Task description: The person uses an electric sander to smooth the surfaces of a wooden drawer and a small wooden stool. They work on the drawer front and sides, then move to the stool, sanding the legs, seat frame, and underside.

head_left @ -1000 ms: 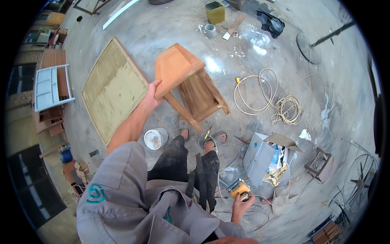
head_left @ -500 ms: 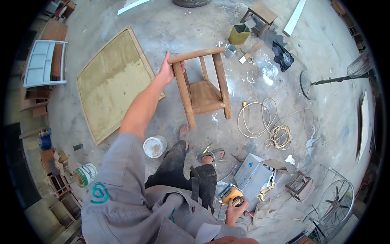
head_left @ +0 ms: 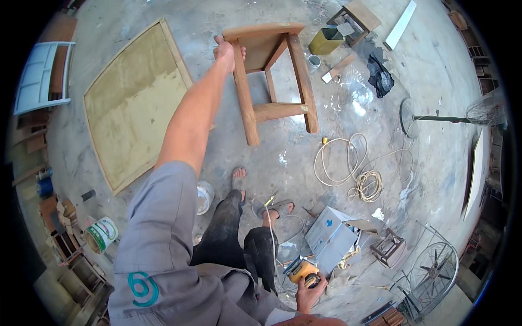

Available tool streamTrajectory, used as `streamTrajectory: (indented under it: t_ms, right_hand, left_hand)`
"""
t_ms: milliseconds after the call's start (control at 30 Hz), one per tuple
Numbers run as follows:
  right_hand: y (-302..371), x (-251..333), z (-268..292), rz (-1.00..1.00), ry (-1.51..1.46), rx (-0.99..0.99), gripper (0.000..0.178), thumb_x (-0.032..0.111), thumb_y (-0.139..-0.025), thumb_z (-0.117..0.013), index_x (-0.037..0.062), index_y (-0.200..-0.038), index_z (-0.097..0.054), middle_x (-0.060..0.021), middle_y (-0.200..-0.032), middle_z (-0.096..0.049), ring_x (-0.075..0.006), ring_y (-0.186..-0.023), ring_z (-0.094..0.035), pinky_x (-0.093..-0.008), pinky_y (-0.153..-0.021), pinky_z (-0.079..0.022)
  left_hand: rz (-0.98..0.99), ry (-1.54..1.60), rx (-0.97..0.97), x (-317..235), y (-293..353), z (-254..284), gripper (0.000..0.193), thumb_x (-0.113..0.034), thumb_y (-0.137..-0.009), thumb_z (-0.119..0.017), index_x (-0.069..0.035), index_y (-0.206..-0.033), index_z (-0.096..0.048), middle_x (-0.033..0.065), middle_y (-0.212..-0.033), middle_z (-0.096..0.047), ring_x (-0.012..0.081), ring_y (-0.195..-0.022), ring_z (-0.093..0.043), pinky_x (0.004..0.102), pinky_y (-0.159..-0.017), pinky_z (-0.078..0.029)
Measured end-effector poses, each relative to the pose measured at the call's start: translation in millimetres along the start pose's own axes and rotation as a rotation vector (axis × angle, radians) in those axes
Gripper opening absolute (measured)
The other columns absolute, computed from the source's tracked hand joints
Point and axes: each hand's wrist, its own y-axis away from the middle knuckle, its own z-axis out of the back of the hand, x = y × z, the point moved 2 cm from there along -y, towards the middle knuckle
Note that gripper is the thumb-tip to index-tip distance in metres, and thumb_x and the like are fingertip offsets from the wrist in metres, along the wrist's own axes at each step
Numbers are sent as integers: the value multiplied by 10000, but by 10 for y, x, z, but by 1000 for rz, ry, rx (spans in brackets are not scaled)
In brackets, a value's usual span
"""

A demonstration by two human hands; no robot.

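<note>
My left hand [head_left: 226, 54], arm stretched far out, grips a small brown wooden stool [head_left: 246, 100] by the top of one leg. The stool is held tilted in the air, its legs pointing back toward me and a flat wooden panel showing at its far end. Low at the right, my right hand [head_left: 309, 296] is closed around a yellow and black power sander [head_left: 303, 270], close to my knee. The sander's underside is hidden.
A framed tan panel [head_left: 136, 103] lies at left. Coiled cable [head_left: 368, 186], a grey cardboard box [head_left: 329, 233] and a fan [head_left: 435, 267] are at right. A white bucket [head_left: 204, 196] stands by my leg; an olive tin [head_left: 325, 41] and small stool [head_left: 356, 19] are farther off.
My left hand has carried the stool farther out and turned it, so the panel that was at its near end is now at its far end. My right hand still holds the sander.
</note>
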Motion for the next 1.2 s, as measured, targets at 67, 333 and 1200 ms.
streamTrajectory:
  t_ms: [67, 333, 1200]
  right_hand:
    - [-30, 94, -29, 33, 1, 8, 623, 40, -725, -823, -23, -1272, -530, -219, -1189, -513, -407, -1143, -520, -490, -1011, -424]
    - [-170, 572, -96, -35, -41, -19, 660, 45, -728, -820, -26, -1313, -523, -221, -1196, -533, -386, -1149, -540, -469, -1018, -435]
    - [-3286, 4017, -423, 885, 70, 92, 671, 92, -738, -829, 10, -1330, -525, -216, -1168, -580, -412, -1100, -564, -475, -961, -485]
  left_hand:
    - [-13, 3, 0, -51, -206, 31, 834, -638, -1077, -124, 61, -1101, -580, 162, -775, -688, 256, -615, -659, 402, -582, -605]
    - [34, 14, 8, -194, -746, -66, 832, -633, -1077, -111, 65, -1193, -549, 186, -788, -702, 270, -623, -680, 408, -581, -621]
    - [-353, -1059, -332, 462, 685, -25, 538, -371, -1007, -565, 1, -1360, -401, 295, -1205, -663, 488, -1034, -668, 583, -889, -512]
